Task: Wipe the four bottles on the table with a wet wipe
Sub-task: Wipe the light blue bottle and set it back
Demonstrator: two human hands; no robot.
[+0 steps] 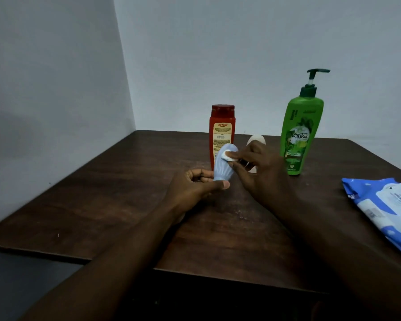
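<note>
your left hand (192,186) grips the blue bottle (221,167) low, its axis pointing up and away; your right hand (262,172) pinches the wipe (226,156) near its top.

A: Where is the camera looking from?
B: It is riding on the person's head, facing forward and down over the table (102,193).
A: How near is it sitting?
B: Near. The left hand (195,186) and right hand (262,172) are reaching in from 6 o'clock and meeting at mid-frame.
A: And farther out?
B: The wall corner (123,66) is standing at 11 o'clock, and the wipes pack (384,209) is getting cropped at 3 o'clock.
</note>
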